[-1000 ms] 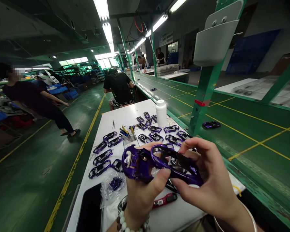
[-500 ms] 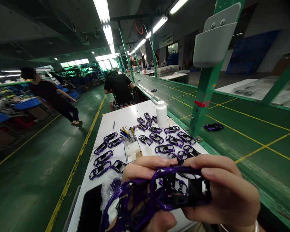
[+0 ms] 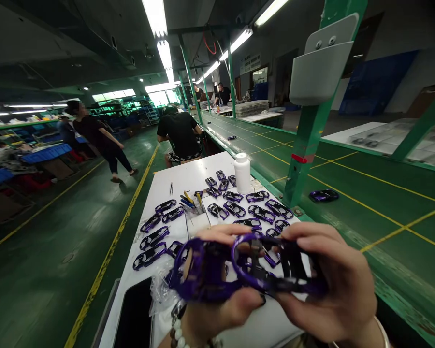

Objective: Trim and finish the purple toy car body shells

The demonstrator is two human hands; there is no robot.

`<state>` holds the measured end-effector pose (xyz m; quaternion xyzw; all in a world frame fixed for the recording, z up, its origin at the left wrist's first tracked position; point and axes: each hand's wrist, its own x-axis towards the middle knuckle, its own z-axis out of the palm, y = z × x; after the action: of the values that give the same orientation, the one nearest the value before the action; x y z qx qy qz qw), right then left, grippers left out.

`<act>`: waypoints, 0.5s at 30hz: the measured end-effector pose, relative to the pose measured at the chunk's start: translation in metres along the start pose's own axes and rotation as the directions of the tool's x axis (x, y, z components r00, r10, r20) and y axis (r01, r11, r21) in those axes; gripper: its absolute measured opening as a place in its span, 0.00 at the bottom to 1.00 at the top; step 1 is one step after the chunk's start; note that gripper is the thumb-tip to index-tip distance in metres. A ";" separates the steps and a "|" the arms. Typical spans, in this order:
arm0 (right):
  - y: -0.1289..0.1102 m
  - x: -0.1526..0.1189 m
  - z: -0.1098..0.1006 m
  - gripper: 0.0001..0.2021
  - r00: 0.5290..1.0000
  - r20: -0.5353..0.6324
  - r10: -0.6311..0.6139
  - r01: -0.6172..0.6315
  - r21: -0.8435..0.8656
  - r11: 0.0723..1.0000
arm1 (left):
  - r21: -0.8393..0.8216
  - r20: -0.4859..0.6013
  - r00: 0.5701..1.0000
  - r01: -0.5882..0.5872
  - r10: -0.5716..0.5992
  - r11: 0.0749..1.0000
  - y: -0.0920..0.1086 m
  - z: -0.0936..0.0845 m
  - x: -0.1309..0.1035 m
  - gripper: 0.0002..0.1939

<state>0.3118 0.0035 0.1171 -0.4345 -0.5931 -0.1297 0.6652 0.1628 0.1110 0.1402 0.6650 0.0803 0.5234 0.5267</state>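
Note:
My left hand [image 3: 224, 304] is closed round a purple car shell [image 3: 206, 270], thumb below and fingers above. A second purple and black car shell [image 3: 271, 263] is gripped by my right hand [image 3: 333, 280] at its right end. The two shells touch or overlap in front of me, with their openings showing. Under them is a white table [image 3: 188, 176] with several similar shells in groups, such as one on the left [image 3: 150, 256] and one on the right [image 3: 261, 212]. Clear plastic wrap [image 3: 161, 290] lies beside my left wrist.
A white bottle [image 3: 242, 174] stands at the table's right edge. Pliers and tools [image 3: 190, 199] sit in a holder, tweezers [image 3: 171, 187] further back. A dark tray [image 3: 134, 314] is at front left. Beyond a green post [image 3: 300, 159] runs a green belt [image 3: 369, 193]. People sit and walk ahead.
Both hands have lifted slightly, and the left shell has moved up and tilted more level. The shells on the belt have shifted slightly right. A person at left has walked rightward.

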 end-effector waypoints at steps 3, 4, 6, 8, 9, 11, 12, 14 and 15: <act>0.011 0.003 0.004 0.28 0.953 -0.105 0.284 -0.267 0.154 0.951 | 0.045 -0.026 0.980 0.200 -0.199 0.979 -0.002 -0.003 0.001 0.20; 0.016 0.000 0.004 0.23 0.917 -0.127 0.378 -0.346 0.221 0.912 | 0.056 -0.035 0.967 0.255 -0.254 0.965 -0.002 -0.002 0.001 0.20; 0.028 -0.005 0.007 0.12 0.840 -0.111 0.532 -0.468 0.349 0.812 | 0.072 -0.057 0.939 0.342 -0.338 0.937 -0.001 -0.001 0.003 0.19; 0.037 -0.011 0.013 0.10 0.753 -0.030 0.658 -0.571 0.469 0.674 | 0.075 -0.086 0.916 0.398 -0.392 0.914 0.000 0.001 0.006 0.19; 0.041 -0.013 0.018 0.12 0.696 0.019 0.718 -0.618 0.524 0.586 | 0.076 -0.097 0.906 0.418 -0.411 0.905 0.000 0.002 0.007 0.20; 0.046 -0.017 0.028 0.16 0.578 0.103 0.810 -0.682 0.606 0.410 | 0.087 -0.125 0.890 0.451 -0.439 0.889 -0.001 0.004 0.008 0.21; 0.049 -0.019 0.033 0.18 0.526 0.135 0.840 -0.696 0.635 0.334 | 0.094 -0.143 0.883 0.463 -0.448 0.882 -0.002 0.005 0.009 0.21; 0.055 -0.022 0.041 0.20 0.449 0.190 0.873 -0.705 0.675 0.216 | 0.098 -0.162 0.870 0.483 -0.465 0.870 -0.005 0.005 0.009 0.22; 0.058 -0.023 0.044 0.21 0.428 0.214 0.878 -0.704 0.688 0.175 | 0.091 -0.157 0.865 0.494 -0.477 0.865 -0.006 0.005 0.010 0.22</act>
<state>0.3161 0.0617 0.0680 -0.3754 -0.1936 0.4201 0.8032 0.1731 0.1169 0.1420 0.6204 0.3125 0.4096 0.5913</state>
